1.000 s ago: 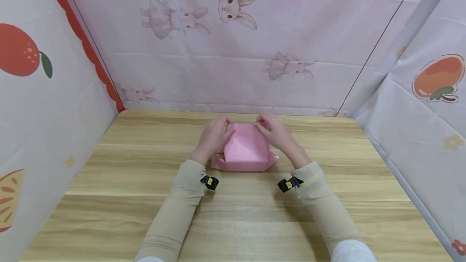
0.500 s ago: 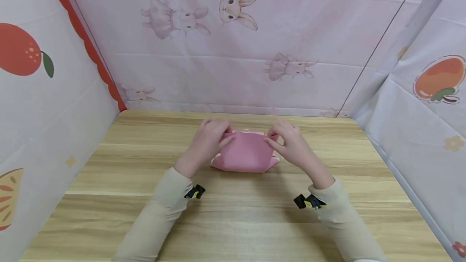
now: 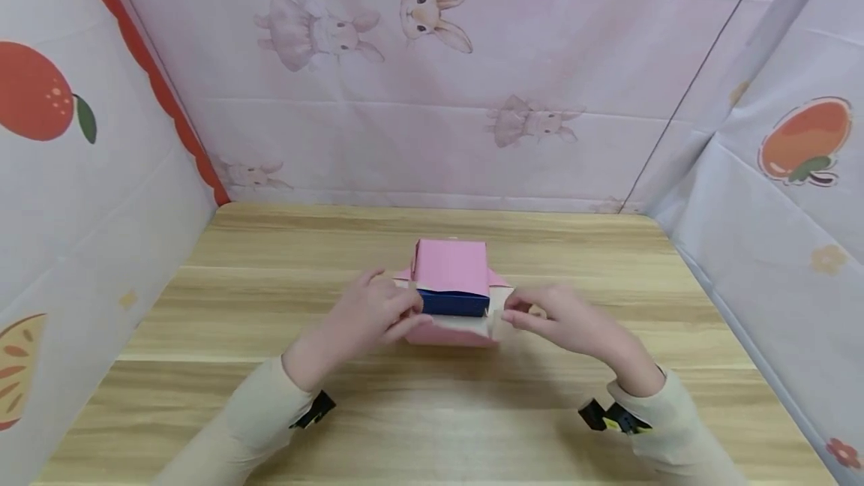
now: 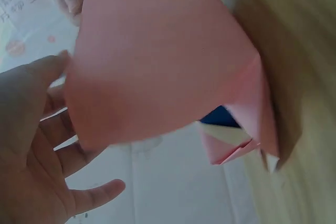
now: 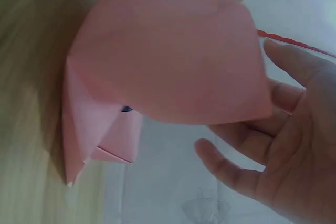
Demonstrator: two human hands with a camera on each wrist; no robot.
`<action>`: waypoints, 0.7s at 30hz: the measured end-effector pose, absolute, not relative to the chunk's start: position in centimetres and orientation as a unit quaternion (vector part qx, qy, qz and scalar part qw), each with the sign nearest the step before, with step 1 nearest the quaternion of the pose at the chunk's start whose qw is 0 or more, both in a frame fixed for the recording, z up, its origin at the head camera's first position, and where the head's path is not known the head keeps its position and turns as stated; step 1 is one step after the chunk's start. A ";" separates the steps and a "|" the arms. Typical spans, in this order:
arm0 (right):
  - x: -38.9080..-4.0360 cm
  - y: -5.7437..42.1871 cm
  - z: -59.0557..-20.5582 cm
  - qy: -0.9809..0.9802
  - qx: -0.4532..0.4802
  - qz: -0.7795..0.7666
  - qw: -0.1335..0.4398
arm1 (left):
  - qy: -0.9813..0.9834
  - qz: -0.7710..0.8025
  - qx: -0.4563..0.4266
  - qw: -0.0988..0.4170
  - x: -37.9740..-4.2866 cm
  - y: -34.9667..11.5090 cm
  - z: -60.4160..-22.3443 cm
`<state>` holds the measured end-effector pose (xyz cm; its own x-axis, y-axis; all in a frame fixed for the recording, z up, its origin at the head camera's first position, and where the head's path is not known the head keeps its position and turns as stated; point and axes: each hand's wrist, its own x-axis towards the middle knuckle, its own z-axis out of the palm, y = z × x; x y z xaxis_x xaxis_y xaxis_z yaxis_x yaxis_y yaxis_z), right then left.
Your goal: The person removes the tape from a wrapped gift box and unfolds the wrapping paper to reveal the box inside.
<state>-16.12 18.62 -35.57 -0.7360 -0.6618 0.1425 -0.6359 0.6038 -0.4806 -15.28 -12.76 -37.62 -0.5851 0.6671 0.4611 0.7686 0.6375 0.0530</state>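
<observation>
A dark blue box (image 3: 454, 304) lies partly wrapped in pink paper (image 3: 452, 265) with a pale inner side. Paper covers its top, while its near side shows. The paper's near flap (image 3: 451, 335) is pulled away from the box toward the person. My left hand (image 3: 354, 323) pinches the flap's left edge between thumb and fingers. At the opposite edge, my right hand (image 3: 574, 326) pinches it too. Both wrist views show the flap (image 4: 157, 61) stretched out, its pink face hiding most of the box. Folded side paper (image 5: 84, 124) sticks out at the ends.
The wooden table (image 3: 432, 426) surrounds the box. A pink cloth wall (image 3: 418, 126) with rabbit prints stands behind it, and white cloth walls with fruit prints flank the table (image 3: 54, 231). A small black device (image 3: 610, 418) sits on each wrist.
Both hands have moved toward the person and farther apart. The near flap, earlier raised against the box, has come down and away, exposing the dark blue side.
</observation>
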 end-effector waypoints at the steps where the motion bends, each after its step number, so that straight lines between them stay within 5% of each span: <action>1: -15.9 18.6 -35.8 0.896 -0.364 -0.251 0.043 | -0.891 -0.132 -0.401 0.169 -14.8 -12.8 -37.8; 8: -15.3 18.3 -38.6 0.895 -0.381 -0.195 0.124 | -0.913 -0.153 -0.378 -0.020 -13.0 -13.0 -39.7; 16: -15.0 17.0 -41.5 0.902 -0.399 -0.137 0.094 | -0.919 -0.120 -0.362 -0.097 -12.7 -13.3 -41.7; 21: -14.5 16.4 -42.6 0.910 -0.371 -0.130 0.129 | -0.929 -0.087 -0.335 -0.129 -12.4 -13.3 -42.8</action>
<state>-14.53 16.39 -42.56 -0.6908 -0.7096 -0.1391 -0.6425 0.6906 -0.3320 -12.39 -13.32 -42.79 -0.7426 0.6445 -0.1824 0.5995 0.7609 0.2480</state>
